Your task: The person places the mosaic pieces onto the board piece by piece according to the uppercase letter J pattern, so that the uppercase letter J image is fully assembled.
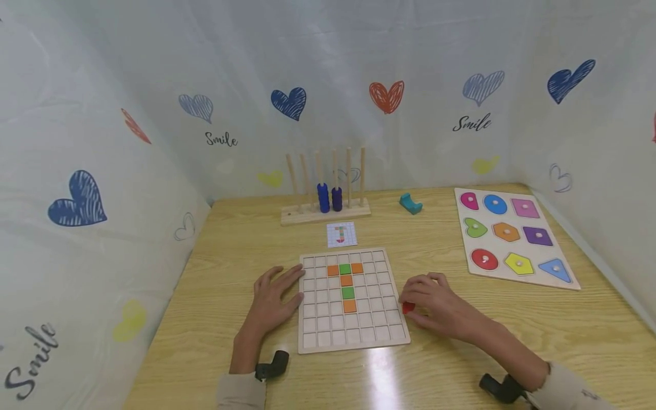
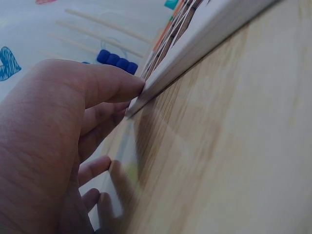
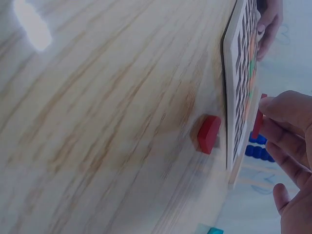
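A square wooden grid board (image 1: 320, 324) lies on the table with orange and green square tiles forming a T shape in it. My left hand (image 1: 271, 304) rests at the board's left edge, thumb and fingertips touching its side, fingers extended. Just off the right edge is my right hand (image 1: 438, 304). Between thumb and fingers it pinches a red piece (image 3: 259, 117), seen in the right wrist view. A second red piece (image 3: 208, 134), with a curved side, lies on the table beside the board. Behind the board lies a pattern card (image 1: 349, 234) showing a coloured figure on a grid.
A wooden peg stand (image 1: 307, 215) with blue and dark purple beads on two rods stands at the back. Right of it lies a teal block (image 1: 410, 204). A shape puzzle board (image 1: 492, 215) with several knobbed pieces lies at the right. Printed curtains hang around the table.
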Demonstrator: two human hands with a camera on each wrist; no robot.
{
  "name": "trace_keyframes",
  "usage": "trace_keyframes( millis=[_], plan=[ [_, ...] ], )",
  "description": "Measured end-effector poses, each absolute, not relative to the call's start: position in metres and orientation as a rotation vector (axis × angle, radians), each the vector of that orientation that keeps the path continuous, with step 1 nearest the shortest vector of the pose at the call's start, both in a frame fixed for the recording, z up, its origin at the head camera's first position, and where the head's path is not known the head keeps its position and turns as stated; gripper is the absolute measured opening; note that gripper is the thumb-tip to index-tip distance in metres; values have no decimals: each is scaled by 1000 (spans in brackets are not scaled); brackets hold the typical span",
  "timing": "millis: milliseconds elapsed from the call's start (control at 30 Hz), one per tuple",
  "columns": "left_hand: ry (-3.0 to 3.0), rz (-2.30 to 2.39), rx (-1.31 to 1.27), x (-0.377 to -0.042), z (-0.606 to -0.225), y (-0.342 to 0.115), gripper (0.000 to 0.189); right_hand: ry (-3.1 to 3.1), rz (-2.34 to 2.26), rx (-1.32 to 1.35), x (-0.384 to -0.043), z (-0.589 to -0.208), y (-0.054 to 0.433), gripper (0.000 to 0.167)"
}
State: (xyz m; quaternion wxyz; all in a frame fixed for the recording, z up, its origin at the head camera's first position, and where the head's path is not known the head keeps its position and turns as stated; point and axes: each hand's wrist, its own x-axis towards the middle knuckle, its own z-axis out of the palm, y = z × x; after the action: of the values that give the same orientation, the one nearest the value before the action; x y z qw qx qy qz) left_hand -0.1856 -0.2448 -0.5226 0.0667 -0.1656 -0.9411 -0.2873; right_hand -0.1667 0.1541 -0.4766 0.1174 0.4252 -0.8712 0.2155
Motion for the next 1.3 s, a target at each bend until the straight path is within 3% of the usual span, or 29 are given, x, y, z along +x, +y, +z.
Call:
trace_keyframes(
  millis=[1300],
  plan=[
    [-2824,-895,-506,-185,-522,-245,52,-2518,595,1404,-173,-481,97,26]
  ],
)
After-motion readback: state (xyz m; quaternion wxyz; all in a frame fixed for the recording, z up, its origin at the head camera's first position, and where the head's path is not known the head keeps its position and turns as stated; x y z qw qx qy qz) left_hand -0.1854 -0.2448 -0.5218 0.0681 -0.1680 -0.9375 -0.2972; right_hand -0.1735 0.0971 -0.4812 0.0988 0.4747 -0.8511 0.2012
